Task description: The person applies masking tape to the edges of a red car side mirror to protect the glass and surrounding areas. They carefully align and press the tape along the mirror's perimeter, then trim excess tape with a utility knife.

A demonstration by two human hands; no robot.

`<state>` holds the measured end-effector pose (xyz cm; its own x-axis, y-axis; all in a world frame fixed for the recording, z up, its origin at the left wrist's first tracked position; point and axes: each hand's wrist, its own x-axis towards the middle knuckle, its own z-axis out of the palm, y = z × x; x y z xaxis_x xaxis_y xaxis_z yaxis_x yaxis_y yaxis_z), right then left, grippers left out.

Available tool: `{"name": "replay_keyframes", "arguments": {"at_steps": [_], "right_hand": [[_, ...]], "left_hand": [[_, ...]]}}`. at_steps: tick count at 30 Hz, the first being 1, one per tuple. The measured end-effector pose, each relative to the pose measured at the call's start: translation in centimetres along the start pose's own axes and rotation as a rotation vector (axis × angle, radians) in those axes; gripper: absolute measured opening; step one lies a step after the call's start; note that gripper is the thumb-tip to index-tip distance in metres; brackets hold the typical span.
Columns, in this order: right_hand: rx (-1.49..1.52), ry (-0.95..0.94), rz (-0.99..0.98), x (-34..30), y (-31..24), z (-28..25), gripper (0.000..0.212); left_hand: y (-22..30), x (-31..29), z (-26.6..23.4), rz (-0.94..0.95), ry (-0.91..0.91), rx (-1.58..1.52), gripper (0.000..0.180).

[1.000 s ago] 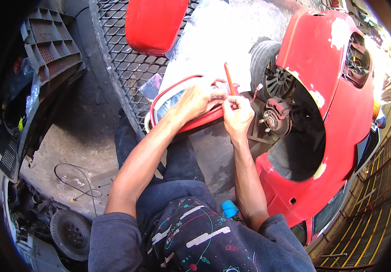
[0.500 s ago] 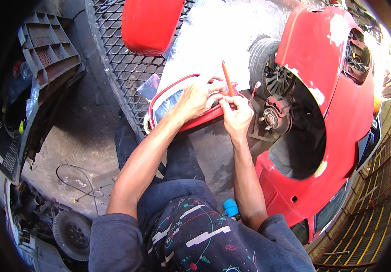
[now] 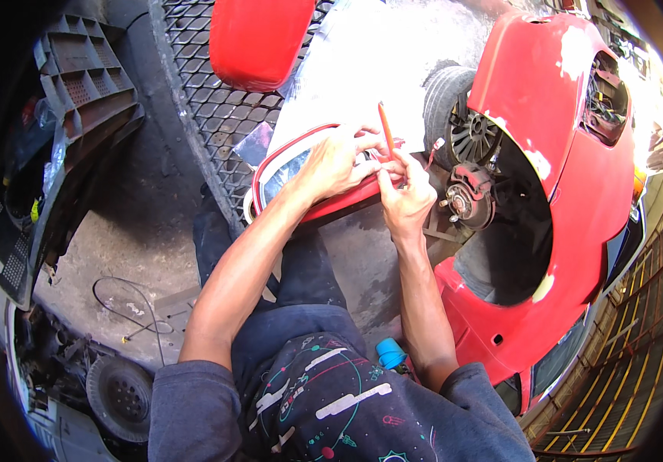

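A rounded red part (image 3: 339,206) with a shiny grey-blue inner face lies in front of me, its red rim curving round it. My left hand (image 3: 337,163) reaches over the part, fingers bent and closed at its right end. My right hand (image 3: 407,192) meets it there, thumb and fingers pinched together; what lies between the fingertips is too small to make out. A slim orange-red pointed stick (image 3: 386,127) rises from between the hands. I cannot tell which hand bears it.
Another red rounded piece (image 3: 260,46) lies on the metal mesh (image 3: 200,73) ahead. To the right stands a red car body (image 3: 516,339) with an exposed brake disc (image 3: 470,204) and a loose wheel (image 3: 448,108). A black slatted panel (image 3: 89,69) stands left; a thin cable (image 3: 127,289) lies on the floor.
My right hand has shifted slightly right, its fingers turned a little. The orange-red stick has tilted slightly. The left hand stays nearly in place on the rounded part.
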<state>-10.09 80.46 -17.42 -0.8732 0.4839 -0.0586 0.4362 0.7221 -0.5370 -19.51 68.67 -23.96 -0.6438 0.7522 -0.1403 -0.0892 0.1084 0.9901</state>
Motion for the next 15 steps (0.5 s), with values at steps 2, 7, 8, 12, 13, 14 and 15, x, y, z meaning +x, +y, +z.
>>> {"name": "replay_keyframes", "arguments": {"at_steps": [2, 7, 8, 12, 13, 14, 15], "right_hand": [[0.018, 0.019, 0.020, -0.1, 0.2, 0.1, 0.030], [0.035, 0.040, 0.000, -0.1, 0.3, 0.6, 0.020], [0.066, 0.038, 0.041, -0.2, 0.3, 0.6, 0.019], [0.091, -0.002, 0.085, -0.2, 0.7, 0.2, 0.019], [0.090, -0.006, 0.101, -0.2, 0.8, 0.1, 0.019], [0.094, -0.008, 0.107, -0.2, 1.0, 0.0, 0.020], [0.090, -0.011, 0.137, -0.2, 1.0, -0.1, 0.021]], "left_hand": [[-0.1, 0.0, -0.3, 0.048, -0.017, 0.028, 0.029], [-1.5, 0.3, -1.4, 0.104, -0.018, 0.060, 0.038], [-1.8, 0.1, -1.5, 0.064, -0.038, 0.068, 0.039], [-2.7, -0.1, -0.9, 0.143, 0.046, 0.175, 0.026], [-2.8, -0.1, -0.8, 0.143, 0.024, 0.205, 0.024], [-2.8, 0.0, -0.6, 0.154, 0.011, 0.244, 0.020], [-2.8, 0.0, -0.5, 0.178, 0.010, 0.256, 0.019]]}}
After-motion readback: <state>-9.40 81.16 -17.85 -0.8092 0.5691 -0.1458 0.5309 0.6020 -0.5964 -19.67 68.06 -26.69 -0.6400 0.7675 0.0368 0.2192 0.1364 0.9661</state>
